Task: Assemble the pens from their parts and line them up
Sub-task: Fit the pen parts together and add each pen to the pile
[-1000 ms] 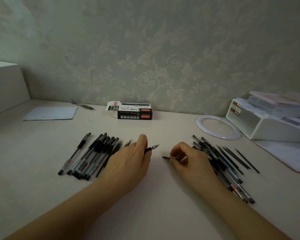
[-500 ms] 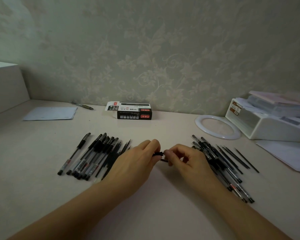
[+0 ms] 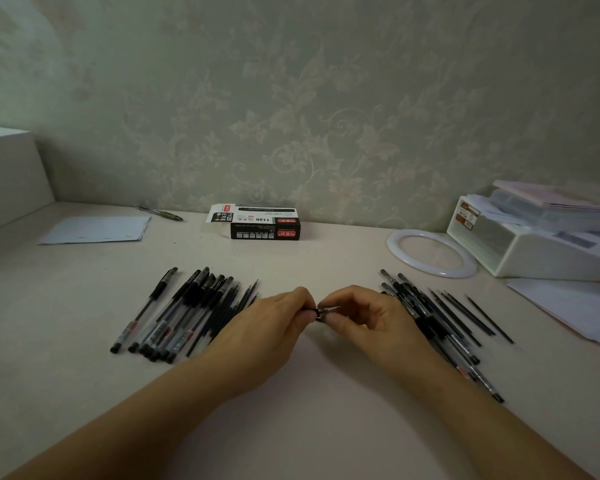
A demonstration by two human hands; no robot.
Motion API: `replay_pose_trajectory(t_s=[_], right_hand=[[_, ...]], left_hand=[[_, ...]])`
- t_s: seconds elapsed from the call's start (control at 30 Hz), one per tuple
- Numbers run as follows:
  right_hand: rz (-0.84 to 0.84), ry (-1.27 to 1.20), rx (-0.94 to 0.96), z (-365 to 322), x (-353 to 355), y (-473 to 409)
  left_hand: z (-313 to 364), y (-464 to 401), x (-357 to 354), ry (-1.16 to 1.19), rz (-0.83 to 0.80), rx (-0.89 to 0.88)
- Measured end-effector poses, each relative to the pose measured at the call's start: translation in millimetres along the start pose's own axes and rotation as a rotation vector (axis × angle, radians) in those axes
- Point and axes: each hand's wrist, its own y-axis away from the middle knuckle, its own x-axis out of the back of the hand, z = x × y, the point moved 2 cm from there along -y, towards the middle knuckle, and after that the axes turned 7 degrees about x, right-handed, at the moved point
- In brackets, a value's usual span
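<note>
My left hand [image 3: 269, 327] and my right hand [image 3: 368, 317] meet at the middle of the desk. Between their fingertips is a pen [image 3: 317, 311], mostly hidden: only a short black piece and a metal tip pointing right show. My left fingers grip the black end, and my right thumb and forefinger pinch the tip end. To the left lies a row of several black pens with clear barrels [image 3: 174, 313], with thin refills beside them. A pile of pen barrels and loose refills [image 3: 440, 317] lies to the right, partly behind my right hand.
A black-and-white pen box [image 3: 264, 226] stands near the wall. A white ring [image 3: 430, 252] and a white organiser box [image 3: 534, 244] sit at the back right, papers [image 3: 575, 306] beside them. A paper sheet [image 3: 97, 230] and a stray pen [image 3: 160, 213] lie back left.
One second ago the hands were apart, each holding its own small part. They have come together, and both now hold the joined piece at the centre.
</note>
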Motion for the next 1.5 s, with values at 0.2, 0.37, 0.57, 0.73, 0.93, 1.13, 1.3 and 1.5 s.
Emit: replay_pose_trajectory(t_s=[0.2,0.37,0.57,0.73,0.93,1.13,1.3,1.5], right_hand=[[0.075,0.088,-0.014,0,-4,0],[0.044,0.039,0.007,2,-2,-1],[0.103,0.041,-0.037,2,-2,-2],[0.069,0.016,-0.019,3,1,-2],[0.089,0.056,-0.024,1,-3,-2],[0.078,-0.027,-0.036,1,-2,-2],[0.118,-0.059,-0.073,1,-3,-3],[0.266,-0.216,-0.158,5,6,-5]], left_hand=[[3,1,-2,-0.024,0.04,-0.014],[2,1,-3,-0.032,0.06,-0.015],[1,1,-2,-0.047,0.061,-0.008],[1,0,-2,-0.047,0.073,0.002],[3,1,-3,-0.039,0.06,-0.018],[1,0,-3,-0.034,0.066,-0.005],[2,1,-4,-0.057,0.081,-0.02],[5,2,0,-0.065,0.09,-0.025]])
